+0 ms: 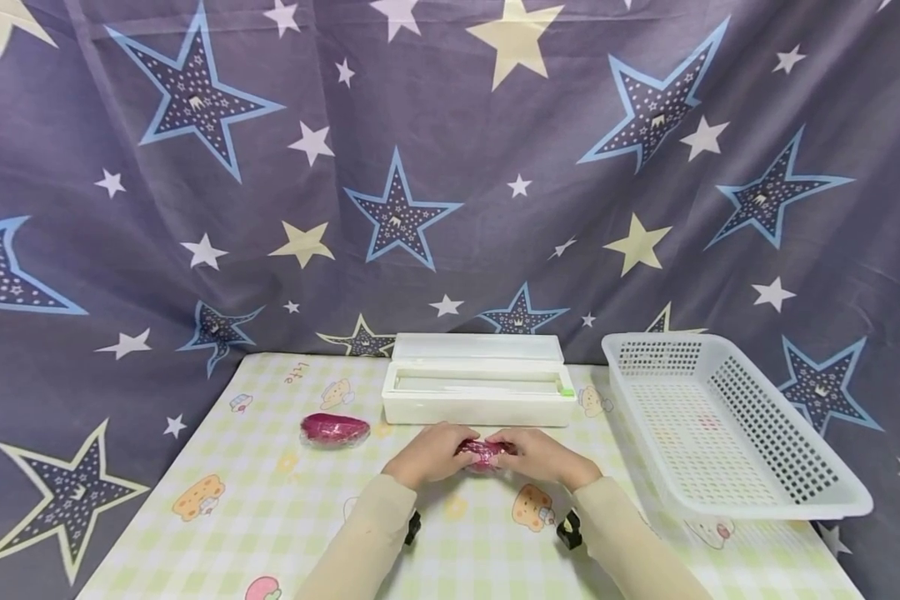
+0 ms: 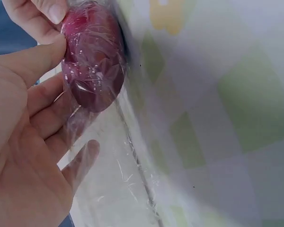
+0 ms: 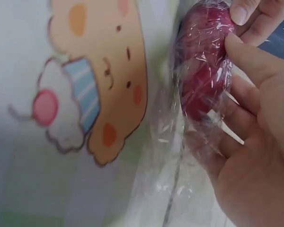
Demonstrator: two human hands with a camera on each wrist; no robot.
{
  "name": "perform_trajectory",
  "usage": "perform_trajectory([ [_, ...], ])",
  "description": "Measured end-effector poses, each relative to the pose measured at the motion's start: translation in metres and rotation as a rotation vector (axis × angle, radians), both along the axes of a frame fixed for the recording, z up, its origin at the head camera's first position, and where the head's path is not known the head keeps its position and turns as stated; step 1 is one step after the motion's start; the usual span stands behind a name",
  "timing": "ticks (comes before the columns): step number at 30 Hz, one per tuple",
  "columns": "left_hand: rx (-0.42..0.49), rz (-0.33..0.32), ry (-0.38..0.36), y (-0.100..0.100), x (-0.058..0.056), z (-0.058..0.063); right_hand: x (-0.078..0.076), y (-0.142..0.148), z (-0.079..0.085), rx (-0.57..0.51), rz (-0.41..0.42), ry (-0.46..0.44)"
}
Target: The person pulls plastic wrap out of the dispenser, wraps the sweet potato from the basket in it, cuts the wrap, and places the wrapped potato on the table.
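Note:
A dark red, oblong vegetable-like item [image 1: 482, 455] wrapped in clear plastic film is held between both hands at the middle of the table. My left hand [image 1: 438, 452] grips its left end, the thumb against the film in the left wrist view. From the other side my right hand [image 1: 537, 456] grips the item [image 3: 204, 61], thumb on the near face and fingers behind. Loose clear film [image 2: 116, 175] trails past the fingers. A second dark red oblong item [image 1: 335, 429], also in film, lies on the table to the left.
Just beyond the hands stands a white cling film dispenser box [image 1: 476, 410], its lid raised and a green piece [image 1: 567, 392] at its right end. A white perforated plastic basket [image 1: 765, 507] sits at the right. A star-patterned curtain [image 1: 435, 125] hangs behind the checked tablecloth [image 1: 270, 517].

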State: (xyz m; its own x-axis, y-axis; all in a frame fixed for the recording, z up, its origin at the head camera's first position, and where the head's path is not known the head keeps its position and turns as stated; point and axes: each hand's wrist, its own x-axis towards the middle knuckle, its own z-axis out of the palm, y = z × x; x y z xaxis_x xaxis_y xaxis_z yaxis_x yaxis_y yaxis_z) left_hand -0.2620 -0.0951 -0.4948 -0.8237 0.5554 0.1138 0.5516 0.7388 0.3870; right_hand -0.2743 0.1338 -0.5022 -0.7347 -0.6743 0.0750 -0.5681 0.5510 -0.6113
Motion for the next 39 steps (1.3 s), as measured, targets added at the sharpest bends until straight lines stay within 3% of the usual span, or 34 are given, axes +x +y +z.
perform_trajectory([
  [4, 0.054, -0.016, 0.015, -0.002, 0.004, -0.001, 0.002, -0.001, 0.001, -0.007, -0.003, -0.036],
  [12, 0.135, 0.015, 0.137, -0.007, 0.017, 0.006, 0.006, 0.002, 0.001, -0.009, -0.019, -0.119],
  [19, 0.168, 0.014, 0.023, -0.012, 0.024, 0.006, 0.007, 0.000, 0.002, -0.027, -0.015, -0.142],
  [31, 0.189, 0.032, -0.029, -0.017, 0.027, -0.006, 0.016, -0.001, 0.005, -0.024, 0.021, -0.204],
  [39, 0.238, 0.011, -0.044, -0.019, 0.030, -0.010, 0.020, -0.001, 0.010, 0.005, 0.007, -0.185],
])
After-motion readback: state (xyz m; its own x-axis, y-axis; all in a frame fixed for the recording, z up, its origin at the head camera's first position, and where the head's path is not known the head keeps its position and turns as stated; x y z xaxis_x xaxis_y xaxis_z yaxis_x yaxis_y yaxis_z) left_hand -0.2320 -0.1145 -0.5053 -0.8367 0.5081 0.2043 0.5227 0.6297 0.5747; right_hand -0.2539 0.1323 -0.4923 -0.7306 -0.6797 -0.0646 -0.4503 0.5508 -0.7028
